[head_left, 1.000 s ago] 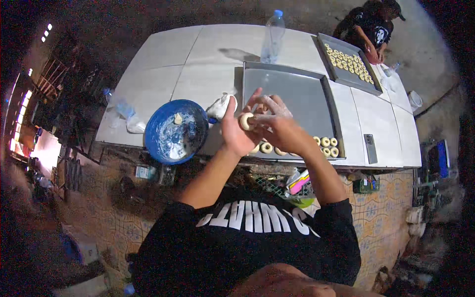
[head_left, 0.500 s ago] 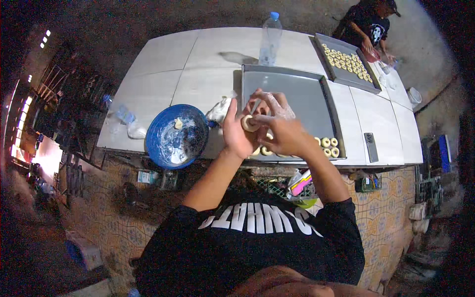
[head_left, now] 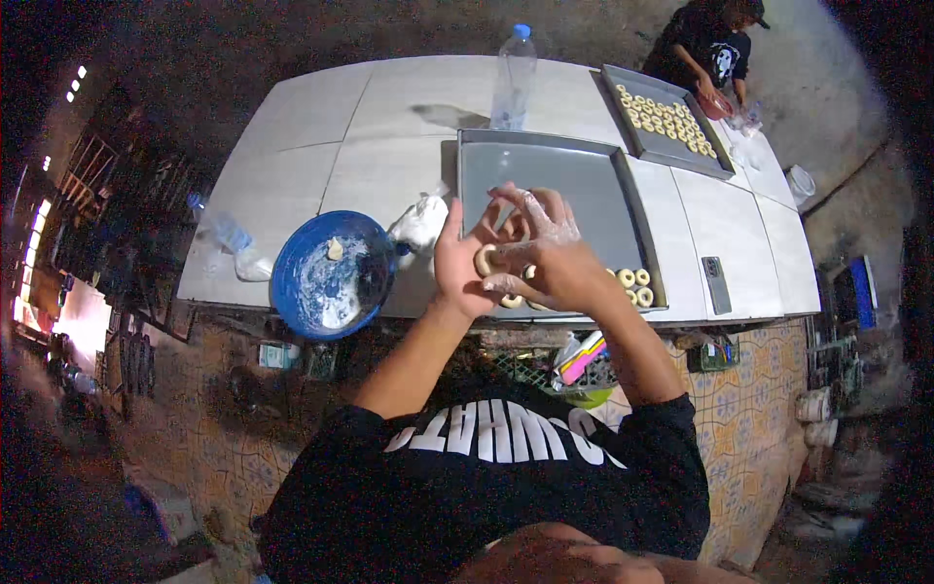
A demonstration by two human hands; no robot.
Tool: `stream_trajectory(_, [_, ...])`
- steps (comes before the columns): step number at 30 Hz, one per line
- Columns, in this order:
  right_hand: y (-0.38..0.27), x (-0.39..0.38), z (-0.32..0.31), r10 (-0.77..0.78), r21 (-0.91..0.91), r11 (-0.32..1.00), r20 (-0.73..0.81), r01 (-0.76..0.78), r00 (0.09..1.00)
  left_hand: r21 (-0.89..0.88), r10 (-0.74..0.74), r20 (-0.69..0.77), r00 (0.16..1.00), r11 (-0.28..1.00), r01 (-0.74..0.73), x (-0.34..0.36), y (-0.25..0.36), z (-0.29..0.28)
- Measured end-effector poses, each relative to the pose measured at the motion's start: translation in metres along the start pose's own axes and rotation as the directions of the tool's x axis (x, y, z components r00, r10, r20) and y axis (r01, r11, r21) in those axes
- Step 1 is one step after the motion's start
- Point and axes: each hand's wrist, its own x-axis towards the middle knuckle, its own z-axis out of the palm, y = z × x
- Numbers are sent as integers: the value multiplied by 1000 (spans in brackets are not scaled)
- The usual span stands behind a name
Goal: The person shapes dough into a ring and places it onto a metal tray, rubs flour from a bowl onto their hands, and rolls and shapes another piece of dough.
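A pale dough ring rests against the palm of my left hand, whose thumb points up and away. My right hand, white with flour, curves over it from the right, its fingers at the ring's edge and hole. Both hands are above the near left part of a grey metal tray. Along the tray's near edge lie several shaped rings, some partly hidden by my right hand.
To the left stands a blue bowl with flour and a dough lump. Beside it is a white bag. A plastic bottle stands beyond the tray; a phone lies right. Far right, a person works by another ring-filled tray.
The whole view has shifted slightly, so the table and bowl appear farther left. My right fingers have shifted around the ring, the thumb now lower beside it. The ring stays on my left palm.
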Motion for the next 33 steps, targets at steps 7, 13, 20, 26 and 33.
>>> stream_trajectory(7, [-9,-8,8,44,-19,999,-23,-45,999,216,146,-37,989,967,-135,8,-3,18])
stream_trajectory(13, [4,-13,7,123,286,954,-85,-94,989,220,85,-65,994,973,-69,10,-16,21])
stream_trajectory(20, [-4,-15,0,210,442,880,-35,-173,977,147,2,-68,998,989,8,11,-19,15])
stream_trajectory(26, [-7,-9,-11,280,443,857,24,-261,960,75,-40,-38,998,996,43,12,-27,15])
stream_trajectory(33, [-3,-12,8,296,289,928,-180,-237,938,71,15,-37,999,997,-13,13,-20,13])
